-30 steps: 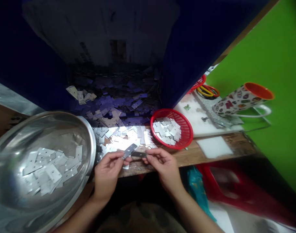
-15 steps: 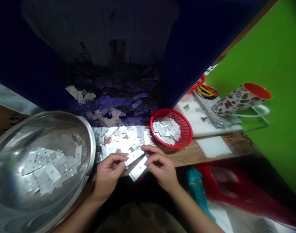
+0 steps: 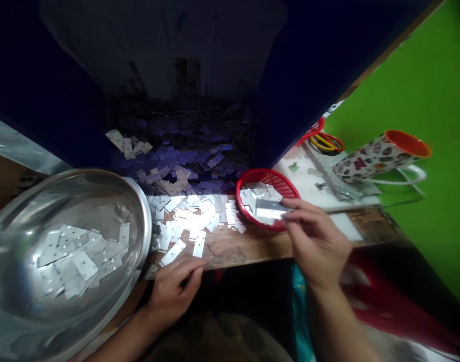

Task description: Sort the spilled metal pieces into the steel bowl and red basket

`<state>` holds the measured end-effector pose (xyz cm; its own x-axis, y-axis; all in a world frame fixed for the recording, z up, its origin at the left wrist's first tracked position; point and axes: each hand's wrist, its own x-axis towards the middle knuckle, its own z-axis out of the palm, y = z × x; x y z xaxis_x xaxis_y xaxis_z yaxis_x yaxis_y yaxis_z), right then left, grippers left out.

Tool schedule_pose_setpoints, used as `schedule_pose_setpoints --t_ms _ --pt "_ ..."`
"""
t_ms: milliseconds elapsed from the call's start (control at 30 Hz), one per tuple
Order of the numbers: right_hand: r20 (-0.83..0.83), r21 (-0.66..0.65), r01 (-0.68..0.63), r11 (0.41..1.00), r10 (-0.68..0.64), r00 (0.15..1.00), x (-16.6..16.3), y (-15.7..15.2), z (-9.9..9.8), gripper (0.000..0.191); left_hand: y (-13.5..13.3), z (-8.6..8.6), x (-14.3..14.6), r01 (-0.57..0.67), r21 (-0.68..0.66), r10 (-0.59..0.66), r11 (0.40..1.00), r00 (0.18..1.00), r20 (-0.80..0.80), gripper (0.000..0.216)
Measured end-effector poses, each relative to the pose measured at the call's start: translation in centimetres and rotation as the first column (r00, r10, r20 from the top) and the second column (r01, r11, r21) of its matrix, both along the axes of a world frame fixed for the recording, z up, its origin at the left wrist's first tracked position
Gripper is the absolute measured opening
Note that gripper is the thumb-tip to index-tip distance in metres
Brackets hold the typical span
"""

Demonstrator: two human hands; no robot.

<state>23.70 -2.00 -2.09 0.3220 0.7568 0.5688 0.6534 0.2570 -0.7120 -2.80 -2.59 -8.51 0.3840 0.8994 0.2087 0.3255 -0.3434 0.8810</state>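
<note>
My right hand (image 3: pixel 318 246) pinches a small flat metal plate (image 3: pixel 270 209) between thumb and fingers, above the near rim of a red plastic basket (image 3: pixel 295 197). Similar plates (image 3: pixel 260 190) lie inside that basket. My left hand (image 3: pixel 177 287) rests by the front edge of the bench with its fingers curled together; nothing shows in them. Just beyond its fingers lie two loose plates, one slanted (image 3: pixel 173 253) and one nearly upright in the picture (image 3: pixel 199 244). Behind them spreads a heap of plates (image 3: pixel 184 213), brightly lit at the front.
At the left stands a large steel bowl (image 3: pixel 145 221) with several plates in it. Blue panels (image 3: pixel 312 65) flank the dark recess behind the heap. On the right are a white board (image 3: pixel 290 171), a patterned cup with an orange rim (image 3: pixel 376 158) and a white pad (image 3: pixel 346 226).
My right hand has moved right with a plate, over the red basket. My left hand has dropped slightly toward the bench edge, and the plate it held is out of its fingers.
</note>
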Motion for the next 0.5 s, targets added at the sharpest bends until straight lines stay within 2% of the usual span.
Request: schedule_pose_setpoints --t_ms 67,100,200,267,333,367,433,500 --pt "0.092 -0.075 0.044 0.996 -0.037 0.995 1.0 0.7 0.4 0.017 0.0 -0.1 -0.8 -0.012 0.209 0.044 0.978 0.988 -0.150 0.025" --pt "0.149 -0.104 0.051 0.993 -0.035 0.988 1.0 0.9 0.4 0.018 0.0 -0.2 -1.0 -0.032 0.255 0.090 0.966 0.972 -0.218 0.023" --pt "0.251 -0.117 0.019 0.993 0.011 0.968 -1.1 0.9 0.0 0.020 0.4 -0.5 -1.4 -0.084 0.268 0.192 0.960 0.892 -0.409 0.020" --pt "0.208 -0.202 -0.136 0.970 0.178 0.962 -3.5 0.6 -0.7 0.017 0.6 -1.1 -1.5 -0.084 0.270 0.204 0.959 0.865 -0.458 0.029" --pt "0.128 -0.399 -0.314 0.861 0.391 0.911 -6.1 0.6 -1.6 0.013 0.6 -1.9 -1.6 -0.066 0.292 0.202 0.954 0.861 -0.466 0.038" --pt "0.114 -0.498 -0.334 0.800 0.442 0.890 -7.2 0.7 -2.1 0.012 0.6 -2.2 -1.6 -0.070 0.309 0.215 0.948 0.859 -0.465 0.041" --pt "0.138 -0.637 -0.297 0.712 0.484 0.864 -8.8 1.1 -3.0 0.020 0.5 -2.5 -1.7 -0.098 0.338 0.254 0.936 0.851 -0.459 0.042" --pt "0.186 -0.704 -0.232 0.671 0.490 0.852 -9.6 1.8 -3.5 0.033 0.4 -2.4 -1.7 -0.130 0.341 0.284 0.931 0.845 -0.453 0.038"
